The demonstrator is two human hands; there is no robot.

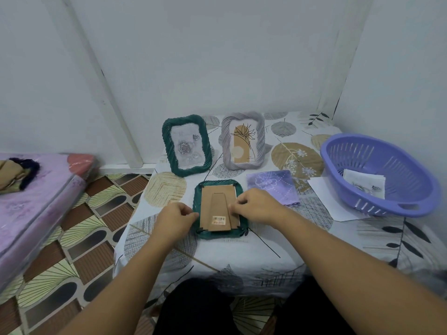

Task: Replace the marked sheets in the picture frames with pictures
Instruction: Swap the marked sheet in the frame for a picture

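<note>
1. A green woven frame (217, 210) lies face down near the front middle of the counter (254, 252), its brown cardboard backing (217, 204) and fold-out stand turned upward.
2. The left hand (176, 218) sits at the frame's left edge, fingers (191, 215) curled together at the backing's margin; whether they pinch a tab there I cannot tell.
3. The right hand (256, 205) rests on the frame's right side, fingers (235, 206) pinched close on the backing's right edge, likely at a retaining clip.
4. Behind this frame stand two upright ones: a green frame with a rose print (186, 145) to the rear left, and a grey frame with a plant drawing (243, 140) to the rear right.
5. Right of the flat frame lies a purple flower picture (273, 187), then white sheets (331, 199), then a purple basket (377, 175) holding more sheets.
6. Judged by looks, the frame is light and stiff, but any glazing inside it may be fragile; the backing is thin and bends easily.
7. Hold it best by the rim, and lift the backing from an edge once the small corner tabs are turned aside.
</note>
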